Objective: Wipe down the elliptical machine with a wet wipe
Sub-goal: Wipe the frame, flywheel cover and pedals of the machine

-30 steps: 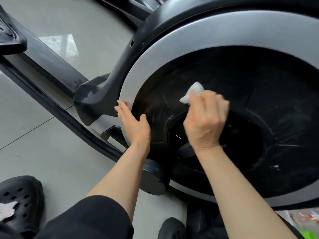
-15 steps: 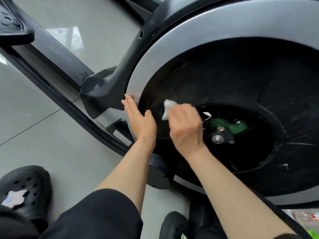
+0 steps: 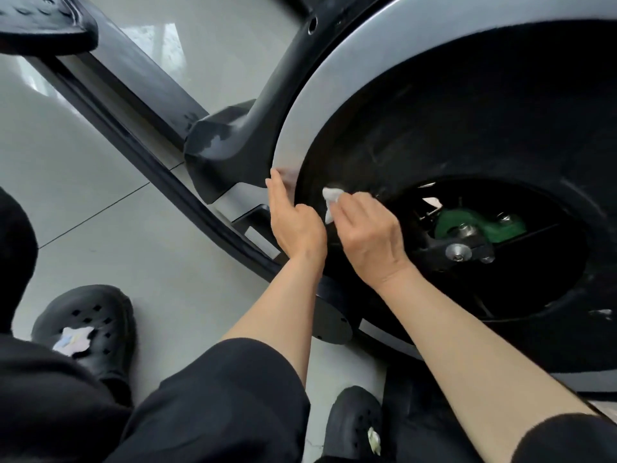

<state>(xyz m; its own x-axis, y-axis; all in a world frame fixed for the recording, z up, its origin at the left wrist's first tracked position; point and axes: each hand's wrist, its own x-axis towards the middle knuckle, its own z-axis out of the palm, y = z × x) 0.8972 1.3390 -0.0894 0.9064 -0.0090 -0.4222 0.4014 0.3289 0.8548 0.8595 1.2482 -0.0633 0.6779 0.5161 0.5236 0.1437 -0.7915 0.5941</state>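
Observation:
The elliptical machine's round flywheel housing fills the right of the view: a black disc [image 3: 450, 121] inside a silver ring [image 3: 337, 75]. My right hand [image 3: 367, 235] grips a crumpled white wet wipe [image 3: 331, 200] and holds it against the disc's lower left edge. My left hand [image 3: 292, 218] rests with straight fingers on the silver ring, just left of the wipe. A green crank part [image 3: 474, 225] with bolts shows in the disc's central opening.
A black rail [image 3: 140, 152] runs diagonally across the grey tiled floor [image 3: 83, 202] to a pedal [image 3: 43, 25] at top left. My black clogs [image 3: 90, 325] and dark trouser legs fill the bottom. A round black end cap [image 3: 332, 325] sits under the housing.
My right hand has swept the wipe from the upper middle of the disc down and left to its edge beside my left hand, uncovering the green crank part. The left hand stayed in place.

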